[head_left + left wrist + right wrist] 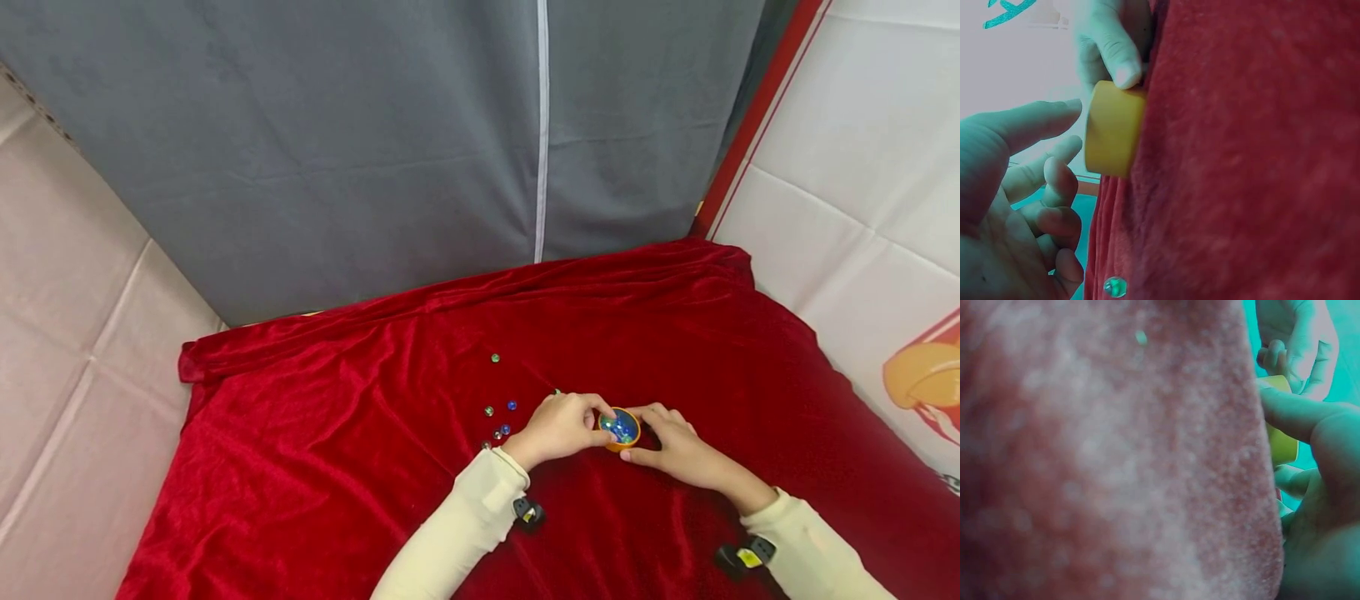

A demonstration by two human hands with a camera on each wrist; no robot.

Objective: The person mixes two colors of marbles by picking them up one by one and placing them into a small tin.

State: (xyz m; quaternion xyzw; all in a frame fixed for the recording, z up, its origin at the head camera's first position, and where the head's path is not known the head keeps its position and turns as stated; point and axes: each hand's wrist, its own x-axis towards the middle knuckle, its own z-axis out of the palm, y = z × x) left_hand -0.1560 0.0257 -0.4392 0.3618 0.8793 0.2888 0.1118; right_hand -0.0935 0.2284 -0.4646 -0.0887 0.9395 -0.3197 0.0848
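Observation:
A small orange-yellow cup (619, 447) stands on red cloth with blue and green marbles (619, 427) inside it. My right hand (678, 450) holds the cup from the right, thumb on the near side and fingers on the far side. Over the cup's left rim is my left hand (561, 427), its thumb and index finger apart. In the left wrist view nothing shows between those fingers, which point at the top of the cup (1113, 128); the other fingers are loosely bent. The right wrist view shows the right thumb (1291, 412) against the cup's side.
Several loose marbles lie on the red cloth (322, 467) left of the cup, among them a green marble (495, 357) farther back and a blue marble (512, 405). A grey curtain (375, 167) hangs behind, with pale panels (862, 150) at both sides.

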